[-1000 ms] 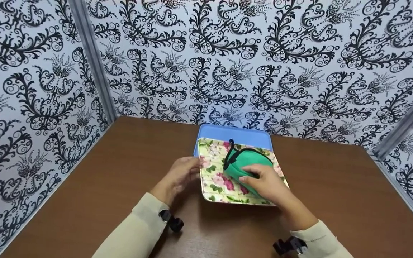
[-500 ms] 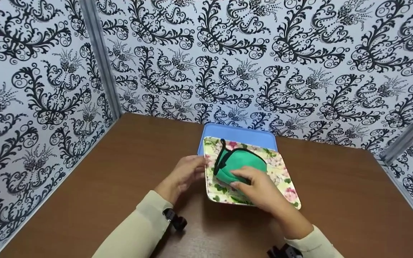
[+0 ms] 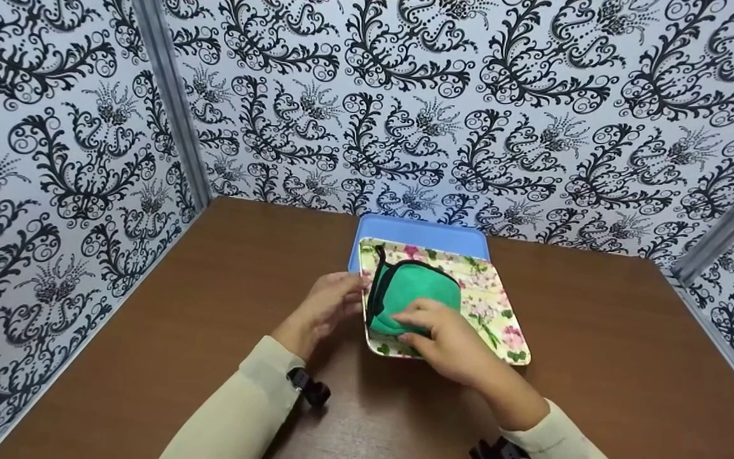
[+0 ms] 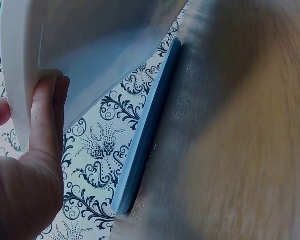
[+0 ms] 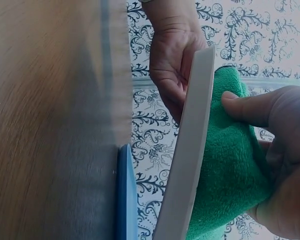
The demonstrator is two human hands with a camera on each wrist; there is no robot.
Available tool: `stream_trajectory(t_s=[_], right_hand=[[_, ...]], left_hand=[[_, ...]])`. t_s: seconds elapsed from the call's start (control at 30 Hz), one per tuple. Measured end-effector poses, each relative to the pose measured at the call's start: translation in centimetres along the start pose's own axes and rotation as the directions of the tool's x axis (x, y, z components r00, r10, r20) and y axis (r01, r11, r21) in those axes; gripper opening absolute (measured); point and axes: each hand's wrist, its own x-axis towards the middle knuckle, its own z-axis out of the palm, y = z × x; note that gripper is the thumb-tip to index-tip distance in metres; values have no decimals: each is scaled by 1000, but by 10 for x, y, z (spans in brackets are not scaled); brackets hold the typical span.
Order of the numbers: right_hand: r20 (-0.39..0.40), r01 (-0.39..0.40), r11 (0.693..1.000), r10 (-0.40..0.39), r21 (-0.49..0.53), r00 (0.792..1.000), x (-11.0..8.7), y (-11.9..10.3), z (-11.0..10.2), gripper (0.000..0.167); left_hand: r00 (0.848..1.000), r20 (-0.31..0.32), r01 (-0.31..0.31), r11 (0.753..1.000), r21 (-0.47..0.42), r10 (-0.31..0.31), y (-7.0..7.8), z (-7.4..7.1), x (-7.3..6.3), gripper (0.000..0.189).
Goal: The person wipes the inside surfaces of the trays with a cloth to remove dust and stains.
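Observation:
My left hand (image 3: 323, 311) grips the left edge of a flower-patterned tray (image 3: 497, 322), which is held above the table. In the left wrist view its fingers (image 4: 45, 117) lie under the tray's pale underside. My right hand (image 3: 453, 344) holds a green cloth (image 3: 421, 287) with black edging and a hanging loop against the tray's patterned face. The right wrist view shows the cloth's fluffy side (image 5: 227, 160) bunched between the hand and the tray, with the right thumb (image 5: 245, 107) on it. The right palm hides part of the cloth in the head view.
A blue tray (image 3: 421, 226) lies flat on the brown table (image 3: 265, 255) behind the flowered tray, partly covered by it in the head view. Walls with black scroll patterns (image 3: 405, 115) close off the table's back and sides.
My right hand has moved left across the flowered tray with the green cloth, baring the pattern at the tray's right. The left hand keeps its grip on the edge.

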Motion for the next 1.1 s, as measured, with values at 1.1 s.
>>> stream_trajectory(t_s=[1.1], right_hand=[[102, 379, 852, -368, -360, 924, -3, 9, -10, 25]], left_hand=[[999, -20, 25, 999, -27, -25, 0, 0, 0, 13]])
